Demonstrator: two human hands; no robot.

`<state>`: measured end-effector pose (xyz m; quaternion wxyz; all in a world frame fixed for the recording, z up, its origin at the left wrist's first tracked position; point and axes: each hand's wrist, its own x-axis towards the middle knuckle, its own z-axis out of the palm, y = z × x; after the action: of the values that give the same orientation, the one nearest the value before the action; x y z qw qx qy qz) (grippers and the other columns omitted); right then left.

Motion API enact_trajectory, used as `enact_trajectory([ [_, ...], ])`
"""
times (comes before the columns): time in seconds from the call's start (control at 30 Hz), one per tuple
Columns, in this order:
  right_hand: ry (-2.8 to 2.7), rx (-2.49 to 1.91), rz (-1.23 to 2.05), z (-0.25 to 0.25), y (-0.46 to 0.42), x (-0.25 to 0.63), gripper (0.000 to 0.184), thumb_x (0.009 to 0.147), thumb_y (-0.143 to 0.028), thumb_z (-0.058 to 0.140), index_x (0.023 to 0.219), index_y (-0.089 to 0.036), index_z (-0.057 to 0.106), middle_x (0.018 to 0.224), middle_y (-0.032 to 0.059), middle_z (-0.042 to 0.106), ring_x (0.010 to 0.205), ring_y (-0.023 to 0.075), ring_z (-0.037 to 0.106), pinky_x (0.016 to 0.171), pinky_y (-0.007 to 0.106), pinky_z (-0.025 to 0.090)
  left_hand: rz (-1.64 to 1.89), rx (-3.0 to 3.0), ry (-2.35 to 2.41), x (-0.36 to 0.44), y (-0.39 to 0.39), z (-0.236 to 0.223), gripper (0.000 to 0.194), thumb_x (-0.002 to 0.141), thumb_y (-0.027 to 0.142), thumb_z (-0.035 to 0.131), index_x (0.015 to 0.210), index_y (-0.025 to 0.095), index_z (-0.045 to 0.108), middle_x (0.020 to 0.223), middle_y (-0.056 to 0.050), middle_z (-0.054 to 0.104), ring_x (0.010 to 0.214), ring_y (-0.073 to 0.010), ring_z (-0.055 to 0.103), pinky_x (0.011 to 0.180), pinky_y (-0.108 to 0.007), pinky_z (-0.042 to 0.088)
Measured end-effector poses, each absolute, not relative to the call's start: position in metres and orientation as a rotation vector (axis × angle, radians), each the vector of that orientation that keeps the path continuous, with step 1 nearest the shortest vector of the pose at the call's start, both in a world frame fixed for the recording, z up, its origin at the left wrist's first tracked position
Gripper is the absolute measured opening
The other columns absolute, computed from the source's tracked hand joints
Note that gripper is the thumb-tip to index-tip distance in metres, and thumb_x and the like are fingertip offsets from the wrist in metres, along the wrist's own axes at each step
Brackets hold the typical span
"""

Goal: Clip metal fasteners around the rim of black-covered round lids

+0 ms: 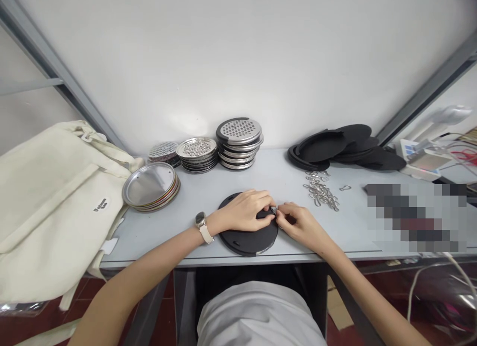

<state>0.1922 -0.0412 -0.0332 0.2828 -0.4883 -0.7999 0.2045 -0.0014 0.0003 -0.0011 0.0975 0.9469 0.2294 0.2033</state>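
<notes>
A round black disc (246,239) lies flat on the grey table (223,184) in front of me. My left hand (244,210) rests on top of it, fingers curled down and pinching at its right edge. My right hand (298,223) meets it there, fingertips pinched on a small metal clip (274,210) at the disc's rim. A watch with a pale strap (203,226) is on my left wrist.
A pile of loose metal clips (321,191) lies right of my hands. Behind stand stacks of perforated metal discs (239,141), plain metal plates (151,186) and black discs (335,146). A cream cloth bag (55,197) fills the left side. Cables and a device sit far right.
</notes>
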Motion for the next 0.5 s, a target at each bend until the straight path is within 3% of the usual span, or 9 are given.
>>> enact_trajectory([
  [0.5,-2.221,-1.280,0.535,-0.0318,-0.0387,0.1928,0.028,0.092,-0.024,0.037,0.065,-0.021,0.041,0.060,-0.0024,0.045,0.059,0.0144,0.044,0.065,0.029,0.036,0.623,2.742,0.759,-0.0011,-0.0016,0.0000,0.014,0.083,0.028,0.056,0.092,0.018,0.051,0.092,-0.004,0.058,0.083,-0.0171,0.056,0.079,-0.030,0.044],
])
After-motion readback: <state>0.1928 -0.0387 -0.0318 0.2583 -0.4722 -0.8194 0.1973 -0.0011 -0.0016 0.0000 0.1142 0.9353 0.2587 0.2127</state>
